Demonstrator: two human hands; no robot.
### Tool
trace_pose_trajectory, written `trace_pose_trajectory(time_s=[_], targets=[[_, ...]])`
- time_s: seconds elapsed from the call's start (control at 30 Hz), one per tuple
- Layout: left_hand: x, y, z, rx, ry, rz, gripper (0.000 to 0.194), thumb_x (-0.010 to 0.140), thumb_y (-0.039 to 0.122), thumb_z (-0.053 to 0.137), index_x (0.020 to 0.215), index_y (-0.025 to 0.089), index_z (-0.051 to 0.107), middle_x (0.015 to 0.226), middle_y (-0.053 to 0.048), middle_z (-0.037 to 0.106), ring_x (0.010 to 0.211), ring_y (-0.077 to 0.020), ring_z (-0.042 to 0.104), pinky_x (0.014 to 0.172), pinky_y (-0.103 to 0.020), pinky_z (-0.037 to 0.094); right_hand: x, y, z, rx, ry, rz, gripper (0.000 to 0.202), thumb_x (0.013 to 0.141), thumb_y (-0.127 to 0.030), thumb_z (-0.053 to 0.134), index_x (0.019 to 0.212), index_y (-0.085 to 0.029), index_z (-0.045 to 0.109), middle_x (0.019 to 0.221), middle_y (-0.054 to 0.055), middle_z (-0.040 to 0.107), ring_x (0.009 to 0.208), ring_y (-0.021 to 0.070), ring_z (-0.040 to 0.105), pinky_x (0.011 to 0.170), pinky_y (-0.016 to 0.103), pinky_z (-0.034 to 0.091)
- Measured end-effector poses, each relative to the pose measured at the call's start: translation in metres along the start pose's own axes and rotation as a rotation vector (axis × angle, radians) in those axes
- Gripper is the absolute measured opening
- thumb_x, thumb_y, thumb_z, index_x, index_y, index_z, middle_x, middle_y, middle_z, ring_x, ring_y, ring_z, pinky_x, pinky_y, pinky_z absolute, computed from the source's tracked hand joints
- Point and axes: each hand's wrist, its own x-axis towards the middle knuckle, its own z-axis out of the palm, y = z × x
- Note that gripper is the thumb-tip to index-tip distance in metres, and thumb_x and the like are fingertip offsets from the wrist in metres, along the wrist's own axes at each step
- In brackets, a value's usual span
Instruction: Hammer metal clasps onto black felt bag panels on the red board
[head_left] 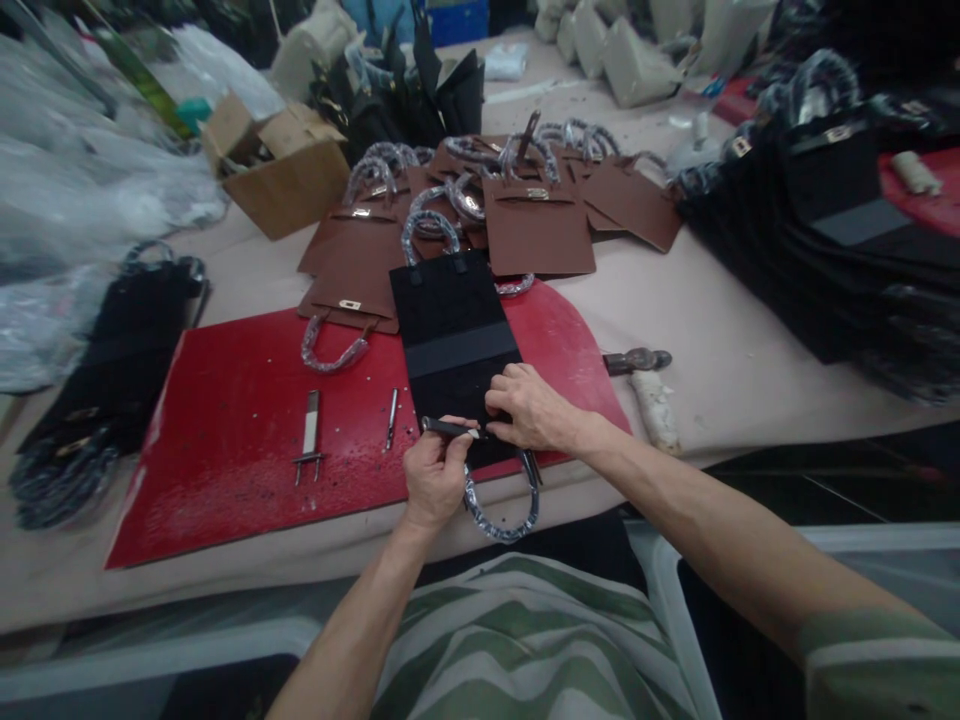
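The worktop [720, 310] carried everything, with a red board [240, 400] laid along its near side. At the right rose a heap of black bags [787, 260]; beyond the board lay brown bags [540, 235], some overlapping its far edge. The black bag [431, 305] being worked on lay flat across the board, its far end toward the brown ones and its near end under the person. The right hand [536, 408] came down on that near end, fingers bent and tips low against it; whether they pinched anything I could not tell. The left hand [435, 475] had its thumb and fingers closed on a dark strip [442, 427], perhaps a tool, held slantwise just above the bag and close to the right fingertips. The near handle [502, 535], wrapped in plastic, hung over the board's near edge. Handling this well probably called for a light, steady grip on the strip, the bag pressed flat so it could not skew, and both hands kept close over the firm board. The loose handle was best left untwisted, lest it drag the bag. A hammer [637, 360], a pronged tool [310, 430] and a thin rod [391, 418] lay apart from the hands; small dark crumbs [334, 497], best kept from beneath the bag, dotted the board.
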Motion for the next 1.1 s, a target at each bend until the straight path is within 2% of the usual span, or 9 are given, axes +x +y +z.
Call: trace_pose_trajectory(time_s=[0.37,0.63,0.83,1.1], targets=[[-0.001,0.001,0.002,0.049,-0.076,0.133,0.016,0.091,0.023,0.061,0.102,0.018,0.071,0.098,-0.006,0.078,0.090,-0.0194,0.075,0.084,-0.032,0.062,-0.003,0.006,0.007,0.107,0.081,-0.012,0.013,0.083,-0.030,0.070,0.084,-0.018,0.065,0.087,0.005,0.061,0.089,0.0219,0.046,0.086,0.035,0.032],[0.000,-0.001,0.004,0.082,-0.096,0.199,0.016,0.091,0.019,0.061,0.104,0.019,0.070,0.098,-0.006,0.078,0.089,-0.0184,0.075,0.082,-0.030,0.062,-0.004,0.007,0.010,0.209,0.113,0.025,0.013,0.083,-0.027,0.073,0.081,-0.017,0.064,0.086,0.005,0.061,0.090,0.0216,0.046,0.088,0.035,0.033],[-0.002,-0.006,0.007,0.119,-0.087,0.305,0.017,0.091,0.018,0.061,0.106,0.018,0.069,0.101,-0.007,0.078,0.094,-0.0196,0.076,0.087,-0.033,0.063,-0.006,0.009,0.018,0.312,0.206,0.044,0.014,0.078,-0.024,0.075,0.079,-0.018,0.062,0.085,0.003,0.062,0.088,0.0201,0.046,0.090,0.036,0.034],[0.003,0.003,0.009,0.205,-0.117,0.225,0.014,0.093,0.021,0.057,0.103,0.018,0.067,0.097,-0.007,0.077,0.090,-0.0187,0.075,0.082,-0.031,0.062,-0.012,0.010,0.017,0.479,0.291,0.099,0.010,0.074,-0.012,0.066,0.078,-0.020,0.061,0.084,0.000,0.064,0.089,0.0189,0.051,0.094,0.036,0.037]])
